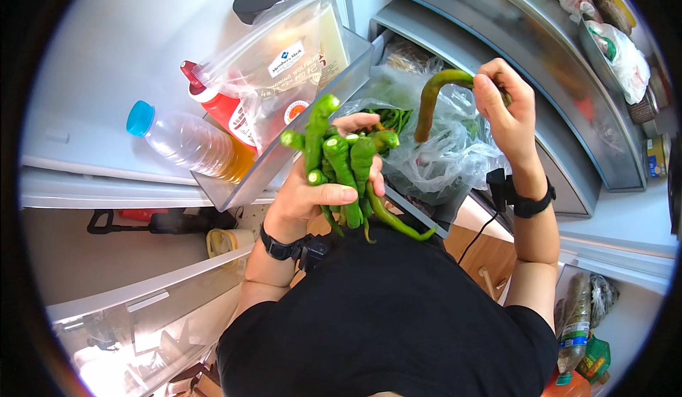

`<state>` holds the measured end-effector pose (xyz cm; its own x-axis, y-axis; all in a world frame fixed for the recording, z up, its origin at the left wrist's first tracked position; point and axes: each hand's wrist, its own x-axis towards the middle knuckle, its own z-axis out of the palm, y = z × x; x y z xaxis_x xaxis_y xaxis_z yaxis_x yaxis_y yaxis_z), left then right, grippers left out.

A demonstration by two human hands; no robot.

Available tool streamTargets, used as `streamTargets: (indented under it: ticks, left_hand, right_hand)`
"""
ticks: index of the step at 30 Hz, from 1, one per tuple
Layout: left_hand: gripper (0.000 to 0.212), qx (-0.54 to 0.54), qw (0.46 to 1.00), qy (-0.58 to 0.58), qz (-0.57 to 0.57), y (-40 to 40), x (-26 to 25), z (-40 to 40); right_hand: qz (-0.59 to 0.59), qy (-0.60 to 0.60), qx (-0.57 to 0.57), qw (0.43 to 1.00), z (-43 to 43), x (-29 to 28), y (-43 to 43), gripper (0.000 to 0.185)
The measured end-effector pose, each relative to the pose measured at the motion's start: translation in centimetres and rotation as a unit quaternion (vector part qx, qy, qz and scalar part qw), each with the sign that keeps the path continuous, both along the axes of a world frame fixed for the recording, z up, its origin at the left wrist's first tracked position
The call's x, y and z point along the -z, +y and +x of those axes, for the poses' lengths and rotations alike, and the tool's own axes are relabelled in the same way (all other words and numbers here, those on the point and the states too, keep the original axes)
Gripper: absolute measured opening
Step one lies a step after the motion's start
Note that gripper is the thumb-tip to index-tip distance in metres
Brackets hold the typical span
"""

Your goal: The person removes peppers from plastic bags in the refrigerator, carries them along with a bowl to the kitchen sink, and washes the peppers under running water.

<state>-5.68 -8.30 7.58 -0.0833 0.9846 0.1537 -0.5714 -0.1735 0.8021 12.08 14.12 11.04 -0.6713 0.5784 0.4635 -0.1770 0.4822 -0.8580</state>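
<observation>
A bunch of several green chili peppers [337,154] is gripped in my left hand [319,189], their cut stem ends facing up. One longer pepper [397,221] in that bunch curves down to the right. My right hand [506,104] pinches a single bent pepper [434,98] by one end; it is brownish green and hangs above the open fridge drawer [434,221]. In the drawer lies a crumpled clear plastic bag [447,146]. More peppers [397,120] show at the bag's opening, partly hidden behind my left hand.
On the open fridge door, a clear door bin [229,194] holds a bottle with a blue cap [181,136], a red bottle [224,109] and a zip pouch [287,67]. Above the drawer, a shelf carries a white plastic bag [618,59]. Bottles [578,322] stand in the right door.
</observation>
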Motion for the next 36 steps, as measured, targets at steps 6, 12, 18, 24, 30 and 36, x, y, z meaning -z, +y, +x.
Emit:
streamTargets:
  ticks: [6,12,18,24,30,36]
  left_hand:
    - [0.100,0.125,0.976,-0.167,-0.062,2.2,1.4,0.0]
    - [0.103,0.194,0.947,-0.254,0.036,2.4,2.9,0.3]
    - [0.093,0.100,0.987,-0.112,-0.062,3.3,3.2,-1.5]
    - [0.063,0.041,0.981,-0.157,-0.107,2.2,6.3,-1.9]
    - [0.058,-0.002,0.993,-0.073,-0.093,1.1,5.1,-1.3]
    - [0.070,-0.044,0.986,0.128,-0.101,-1.1,1.6,0.1]
  right_hand:
    - [0.360,0.036,-0.109,0.926,-0.4,0.2,-5.5,0.018]
    - [0.371,-0.065,-0.170,0.910,0.3,4.1,-7.0,0.023]
    - [0.056,-0.254,-0.077,0.963,1.0,4.2,-4.5,0.024]
    - [0.012,-0.327,-0.067,0.943,2.1,4.2,-1.5,0.023]
    - [0.221,-0.401,-0.049,0.888,-0.2,7.4,-2.4,0.019]
    - [0.325,-0.504,-0.037,0.800,-2.2,9.3,-4.0,0.027]
